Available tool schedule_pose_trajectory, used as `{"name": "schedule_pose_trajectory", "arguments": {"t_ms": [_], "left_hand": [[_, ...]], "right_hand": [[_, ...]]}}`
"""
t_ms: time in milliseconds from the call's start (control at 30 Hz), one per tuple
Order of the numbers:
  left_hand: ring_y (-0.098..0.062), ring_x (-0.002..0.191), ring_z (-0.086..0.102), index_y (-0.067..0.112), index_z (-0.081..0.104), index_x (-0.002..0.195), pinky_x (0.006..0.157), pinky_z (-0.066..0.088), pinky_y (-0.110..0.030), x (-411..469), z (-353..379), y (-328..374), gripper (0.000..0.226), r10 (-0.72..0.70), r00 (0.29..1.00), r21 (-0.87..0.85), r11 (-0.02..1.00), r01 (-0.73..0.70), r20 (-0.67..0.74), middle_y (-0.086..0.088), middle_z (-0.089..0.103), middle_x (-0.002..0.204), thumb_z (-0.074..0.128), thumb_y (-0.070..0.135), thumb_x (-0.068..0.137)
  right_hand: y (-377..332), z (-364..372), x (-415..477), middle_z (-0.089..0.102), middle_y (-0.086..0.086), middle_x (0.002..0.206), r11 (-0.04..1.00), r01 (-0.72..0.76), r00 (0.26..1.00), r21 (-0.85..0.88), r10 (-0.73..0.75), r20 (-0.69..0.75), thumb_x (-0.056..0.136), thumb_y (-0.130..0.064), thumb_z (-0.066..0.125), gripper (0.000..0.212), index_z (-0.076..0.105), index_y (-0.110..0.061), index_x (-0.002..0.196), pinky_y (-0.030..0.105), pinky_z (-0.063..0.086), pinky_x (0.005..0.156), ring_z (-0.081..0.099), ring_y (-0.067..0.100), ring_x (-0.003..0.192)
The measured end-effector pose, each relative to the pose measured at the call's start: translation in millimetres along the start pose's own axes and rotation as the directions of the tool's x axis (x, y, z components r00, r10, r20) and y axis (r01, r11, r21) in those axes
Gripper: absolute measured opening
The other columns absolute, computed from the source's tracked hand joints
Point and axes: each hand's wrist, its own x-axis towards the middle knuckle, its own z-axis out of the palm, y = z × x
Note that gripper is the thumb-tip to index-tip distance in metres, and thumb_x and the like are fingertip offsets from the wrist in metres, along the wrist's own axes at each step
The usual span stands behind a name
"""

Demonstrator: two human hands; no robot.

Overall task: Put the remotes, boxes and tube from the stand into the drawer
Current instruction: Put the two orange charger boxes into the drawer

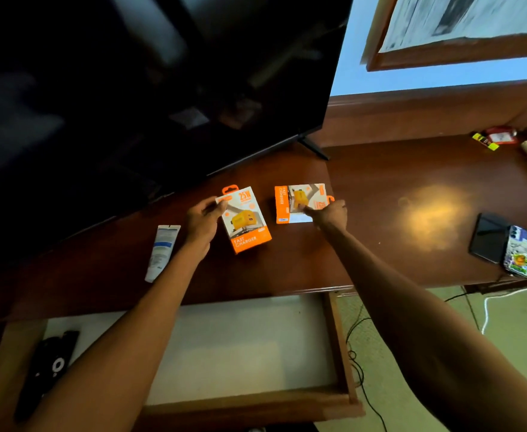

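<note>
Two orange and white charger boxes lie on the dark wooden stand (287, 263). My left hand (201, 221) grips the left box (246, 222) at its upper left edge. My right hand (329, 213) rests on the right box (298, 202), fingers on its lower right corner. A white tube (161, 252) lies flat to the left of my left forearm. Below the stand the drawer (338, 344) stands pulled out, with a white liner. Black remotes (49, 366) lie in its left end, partly hidden by my left arm.
A large black TV (131, 88) stands at the back, its foot (313, 148) behind the boxes. Two phones (505, 244) lie at the stand's right edge. Small packets and cups (505, 140) sit far right. Cables (358, 363) trail over the floor right of the drawer.
</note>
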Motion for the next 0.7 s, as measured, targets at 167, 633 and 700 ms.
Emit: {"name": "schedule_pose_trajectory", "arguments": {"t_ms": [167, 633, 700], "left_hand": [[-0.012, 0.093, 0.069, 0.009, 0.059, 0.128, 0.075, 0.056, -0.026, 3.4, -6.2, -10.0, 0.038, -0.023, 1.0, -0.023, 0.999, 0.023, -0.005, -0.01, 0.069, 0.115, 0.065, 0.02, 0.092], [-0.02, 0.101, 0.068, 0.018, 0.055, 0.136, 0.086, 0.057, -0.043, -24.6, -44.8, -27.0, 0.042, -0.066, 0.986, -0.054, 0.996, 0.075, 0.15, -0.007, 0.069, 0.117, 0.06, 0.023, 0.094], [-0.022, 0.101, 0.069, 0.019, 0.058, 0.133, 0.087, 0.057, -0.045, -29.5, -58.9, -27.8, 0.039, -0.05, 0.982, -0.067, 0.996, 0.063, 0.18, -0.007, 0.069, 0.115, 0.061, 0.022, 0.094]], "right_hand": [[8.1, -15.8, 19.2, 0.063, 0.001, 0.113, 0.993, 0.02, 0.985, 0.12, -0.041, 0.17, 0.047, -0.038, 0.094, 0.083, 0.05, -0.01, 0.113, 0.041, 0.059, 0.083, 0.064, 0.02, 0.098], [19.0, -15.0, -60.1, 0.056, 0.016, 0.126, 0.904, 0.312, 0.88, 0.291, -0.39, 0.269, 0.074, 0.006, 0.075, 0.075, 0.034, -0.01, 0.135, 0.03, 0.061, 0.066, 0.063, 0.026, 0.108], [19.8, -11.3, -79.8, 0.057, 0.012, 0.122, 0.891, 0.358, 0.87, 0.278, -0.427, 0.246, 0.074, 0.005, 0.077, 0.079, 0.034, -0.011, 0.139, 0.024, 0.061, 0.066, 0.063, 0.024, 0.106]]}}
